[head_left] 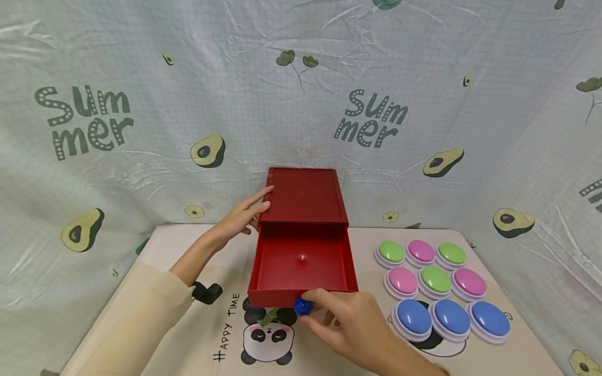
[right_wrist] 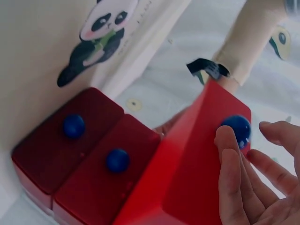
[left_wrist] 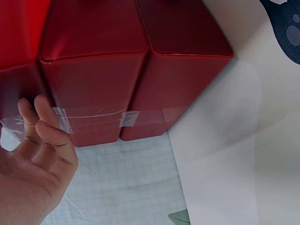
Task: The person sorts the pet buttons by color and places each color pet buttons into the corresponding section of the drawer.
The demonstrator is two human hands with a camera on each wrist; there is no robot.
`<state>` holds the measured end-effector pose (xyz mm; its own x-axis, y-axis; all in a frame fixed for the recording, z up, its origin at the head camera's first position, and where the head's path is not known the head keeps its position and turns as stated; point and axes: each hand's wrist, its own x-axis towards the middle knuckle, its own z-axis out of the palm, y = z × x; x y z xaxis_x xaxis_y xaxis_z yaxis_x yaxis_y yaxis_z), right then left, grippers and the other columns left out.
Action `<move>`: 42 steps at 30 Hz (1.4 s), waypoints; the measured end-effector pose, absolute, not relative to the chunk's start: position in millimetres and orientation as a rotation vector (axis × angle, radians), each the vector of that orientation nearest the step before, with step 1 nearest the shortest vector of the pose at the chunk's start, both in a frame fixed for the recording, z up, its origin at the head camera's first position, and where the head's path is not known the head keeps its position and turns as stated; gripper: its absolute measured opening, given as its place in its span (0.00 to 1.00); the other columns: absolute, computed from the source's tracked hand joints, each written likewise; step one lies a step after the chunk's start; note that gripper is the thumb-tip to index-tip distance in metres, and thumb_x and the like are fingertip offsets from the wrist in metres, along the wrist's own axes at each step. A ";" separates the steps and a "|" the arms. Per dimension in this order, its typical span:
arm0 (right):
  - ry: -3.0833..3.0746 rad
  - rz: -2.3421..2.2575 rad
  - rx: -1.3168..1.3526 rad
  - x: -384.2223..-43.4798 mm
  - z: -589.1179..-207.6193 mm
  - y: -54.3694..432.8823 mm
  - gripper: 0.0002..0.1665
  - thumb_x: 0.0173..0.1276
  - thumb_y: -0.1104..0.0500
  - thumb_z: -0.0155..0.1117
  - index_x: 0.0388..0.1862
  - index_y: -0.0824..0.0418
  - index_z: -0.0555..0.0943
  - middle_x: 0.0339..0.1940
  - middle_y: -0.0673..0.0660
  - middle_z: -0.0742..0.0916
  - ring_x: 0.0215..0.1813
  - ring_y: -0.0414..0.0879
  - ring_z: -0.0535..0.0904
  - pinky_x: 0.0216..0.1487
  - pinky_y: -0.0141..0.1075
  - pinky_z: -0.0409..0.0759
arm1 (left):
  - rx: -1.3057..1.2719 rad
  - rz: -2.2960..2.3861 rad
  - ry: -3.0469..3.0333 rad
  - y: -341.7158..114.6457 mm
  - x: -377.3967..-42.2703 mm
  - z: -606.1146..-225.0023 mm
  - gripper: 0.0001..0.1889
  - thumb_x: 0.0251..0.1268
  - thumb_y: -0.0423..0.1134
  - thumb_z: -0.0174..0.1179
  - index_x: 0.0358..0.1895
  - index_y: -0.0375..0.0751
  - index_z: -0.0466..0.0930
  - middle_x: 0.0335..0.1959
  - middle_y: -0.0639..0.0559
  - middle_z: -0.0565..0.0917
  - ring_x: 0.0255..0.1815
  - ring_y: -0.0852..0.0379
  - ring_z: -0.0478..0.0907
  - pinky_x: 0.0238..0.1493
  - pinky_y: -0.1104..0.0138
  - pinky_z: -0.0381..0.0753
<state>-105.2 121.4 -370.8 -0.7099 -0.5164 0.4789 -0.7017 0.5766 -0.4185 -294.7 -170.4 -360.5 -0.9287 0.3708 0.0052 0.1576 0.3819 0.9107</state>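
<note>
The right hand [head_left: 350, 318] has its grip curved round the blue knob [head_left: 302, 307] of the red top drawer [head_left: 277, 300], which juts towards the counter's [head_left: 178, 245] near edge (one fingertip looks slightly apart, so I cannot tell how firmly). The left hand [head_left: 237, 216], fingers loosely extended, rests against the red drawer unit's [head_left: 303, 196] left side. Better to seat thumb and fingers evenly, brace the unit, and guide the drawer straight and level.

Nine green, pink and blue buttons [head_left: 435, 280] sit in three rows on a panda-printed table [head_left: 197, 329] before an avocado-patterned cloth [head_left: 263, 120].
</note>
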 end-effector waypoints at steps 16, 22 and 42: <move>-2.278 0.794 0.894 -119.9 -329.4 168.5 0.27 0.51 0.64 0.83 0.51 0.53 0.86 0.25 0.42 0.88 0.25 0.25 0.77 0.29 0.20 0.78 | 0.463 1.591 2.439 -172.4 -292.9 -360.3 0.30 0.80 0.58 0.47 0.82 0.72 0.54 0.38 0.49 0.84 0.35 0.51 0.82 0.34 0.64 0.72; -2.264 0.754 0.799 -140.2 -323.4 194.3 0.28 0.51 0.66 0.82 0.52 0.55 0.86 0.26 0.44 0.89 0.25 0.29 0.79 0.29 0.23 0.79 | 0.461 1.583 2.434 -171.8 -292.7 -359.9 0.31 0.80 0.59 0.47 0.82 0.72 0.54 0.38 0.50 0.84 0.35 0.51 0.82 0.34 0.65 0.72; -2.753 0.758 0.572 -269.0 -383.6 285.5 0.31 0.69 0.49 0.73 0.66 0.57 0.76 0.54 0.64 0.89 0.51 0.59 0.89 0.49 0.56 0.87 | 0.473 1.585 2.436 -169.5 -292.3 -360.2 0.31 0.80 0.58 0.46 0.82 0.72 0.53 0.38 0.50 0.85 0.36 0.52 0.82 0.35 0.64 0.73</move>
